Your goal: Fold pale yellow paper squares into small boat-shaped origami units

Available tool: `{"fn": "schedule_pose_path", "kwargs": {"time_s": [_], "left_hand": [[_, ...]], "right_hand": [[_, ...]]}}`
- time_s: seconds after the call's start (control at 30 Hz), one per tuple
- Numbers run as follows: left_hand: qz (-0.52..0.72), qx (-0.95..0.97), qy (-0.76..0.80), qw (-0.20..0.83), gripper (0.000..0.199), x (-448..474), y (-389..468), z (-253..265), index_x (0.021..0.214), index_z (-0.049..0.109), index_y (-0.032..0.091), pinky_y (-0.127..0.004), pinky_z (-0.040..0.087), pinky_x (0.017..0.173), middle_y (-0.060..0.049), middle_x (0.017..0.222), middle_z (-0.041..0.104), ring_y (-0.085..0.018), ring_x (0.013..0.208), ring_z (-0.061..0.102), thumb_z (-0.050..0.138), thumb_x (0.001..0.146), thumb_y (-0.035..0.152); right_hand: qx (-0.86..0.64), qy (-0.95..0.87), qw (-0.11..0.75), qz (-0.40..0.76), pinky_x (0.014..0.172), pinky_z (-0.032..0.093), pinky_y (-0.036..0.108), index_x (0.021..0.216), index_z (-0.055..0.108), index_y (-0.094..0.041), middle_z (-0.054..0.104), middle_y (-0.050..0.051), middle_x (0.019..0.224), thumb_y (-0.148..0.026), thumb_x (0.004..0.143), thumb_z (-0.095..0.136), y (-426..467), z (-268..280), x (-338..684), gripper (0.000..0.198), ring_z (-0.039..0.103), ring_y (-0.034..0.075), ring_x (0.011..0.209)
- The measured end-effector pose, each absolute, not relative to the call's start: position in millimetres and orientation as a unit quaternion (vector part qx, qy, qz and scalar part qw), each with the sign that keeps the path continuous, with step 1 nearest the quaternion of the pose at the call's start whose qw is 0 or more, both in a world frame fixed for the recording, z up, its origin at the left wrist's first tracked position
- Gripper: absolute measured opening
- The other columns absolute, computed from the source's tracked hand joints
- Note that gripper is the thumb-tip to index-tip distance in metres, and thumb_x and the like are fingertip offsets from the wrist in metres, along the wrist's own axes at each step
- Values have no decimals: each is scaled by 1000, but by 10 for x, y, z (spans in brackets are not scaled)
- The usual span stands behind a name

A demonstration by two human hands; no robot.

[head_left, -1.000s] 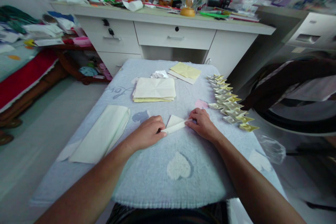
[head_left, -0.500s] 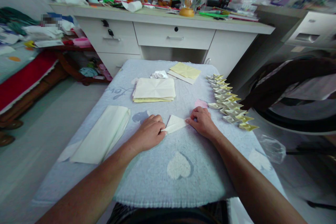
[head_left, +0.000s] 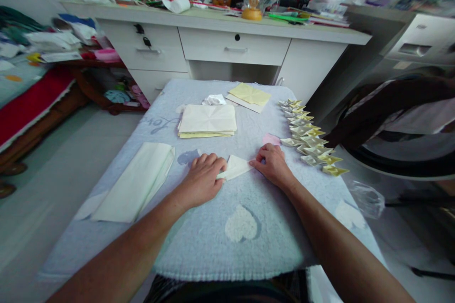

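Note:
A small folded piece of white paper lies on the cloth-covered table between my hands. My left hand is closed on its left end, thumb and fingers on the paper's edge. Its right tip is pinched by my right hand. The paper has a raised triangular peak and a narrow band along its lower edge. Just beyond my right hand lies a pink patch. Rows of small folded paper boats, white and yellow, stand at the table's right side.
A stack of creased paper sheets lies ahead, with a crumpled white tissue behind it. Yellow and white sheets are at the far side. A large folded pale sheet lies left. Beyond stands a cluttered white desk; a washing machine is right.
My left hand's fingers have shifted up and over the paper's left end, covering a little more of it. My right hand stays at the right tip. The whole view has shifted slightly.

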State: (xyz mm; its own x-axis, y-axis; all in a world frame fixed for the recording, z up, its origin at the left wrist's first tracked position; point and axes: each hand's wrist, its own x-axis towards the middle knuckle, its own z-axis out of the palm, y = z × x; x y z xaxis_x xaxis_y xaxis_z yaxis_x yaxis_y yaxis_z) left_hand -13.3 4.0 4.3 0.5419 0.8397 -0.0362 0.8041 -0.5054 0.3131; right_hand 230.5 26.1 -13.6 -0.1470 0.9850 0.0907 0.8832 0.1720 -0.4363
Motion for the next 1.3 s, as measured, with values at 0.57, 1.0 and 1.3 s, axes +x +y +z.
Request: {"fn": "schedule_pose_path", "kwargs": {"time_s": [0.57, 1.0, 1.3], "left_hand": [[63, 901, 392, 172, 56, -164, 73, -111, 135, 47, 43, -42, 35, 99, -5, 131, 45, -25, 114, 41, 41, 89, 11], [64, 879, 437, 178, 60, -187, 105, -108, 142, 37, 35, -49, 24, 110, -7, 145, 34, -29, 132, 29, 47, 86, 18], [-1, 869, 447, 212, 62, -299, 167, -5, 145, 32, 29, -54, 12, 114, -10, 155, 21, -31, 143, 11, 50, 85, 25]], "right_hand": [[-595, -727, 327, 99, 87, 38, 37, 89, 62, -18, 60, 8, 95, -23, 82, 57, 236, -148, 2393, 10, 52, 24, 95], [-506, -841, 147, 120, 77, 34, 32, 89, 62, -18, 61, 6, 89, -28, 91, 52, 69, -94, 2041, 14, 50, 20, 85], [-553, -827, 58, 87, 74, 35, 37, 92, 57, -19, 59, 11, 97, -56, 87, 51, 85, 1, 1904, 37, 49, 26, 89]]}}
